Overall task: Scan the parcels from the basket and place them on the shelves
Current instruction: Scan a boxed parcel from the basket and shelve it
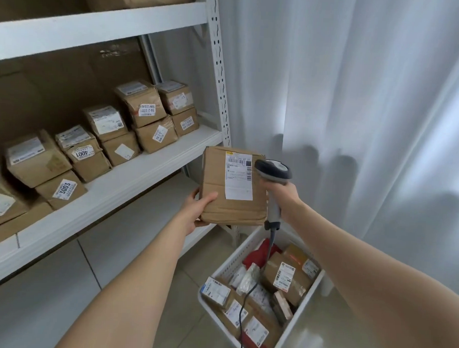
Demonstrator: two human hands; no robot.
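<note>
"Right, largest item first. State of the racking?"

"The white shelving unit (pixel 133 180) carries a row of cardboard boxes (pixel 37 160) on its middle level, stacked two high and each bearing a label. In my judgement that part of the job is done. Bare board shows along the front edge and at the right end, so there is room for more."

"And the supply?"

"The white basket (pixel 231 260) sits on the floor, just beside the foot of the rack. It holds a good number of unshelved parcels (pixel 287 279), boxes and soft bags mixed. I judge the task to be under way with a fair share left."

"The item in hand?"

"One brown cardboard parcel (pixel 218 173) is held up in the air, in front of the rack's end post and above the basket. Its shipping label (pixel 238 179) faces the person. It has not been shelved."

"Grips?"

"The left hand (pixel 198 209) grasps the parcel at its lower left corner, with the thumb laid on the front face and the fingers behind. The right hand (pixel 281 196) is clenched round the handle of a grey barcode scanner (pixel 273 169). The scanner's head sits just beside the label's right edge. Its cable (pixel 243 306) hangs down into the basket."

"Is the scan complete?"

"I cannot tell. No beam shows on the label, and the trigger finger is hidden. I take scanning to be the step in hand, with shelving to follow."
</note>
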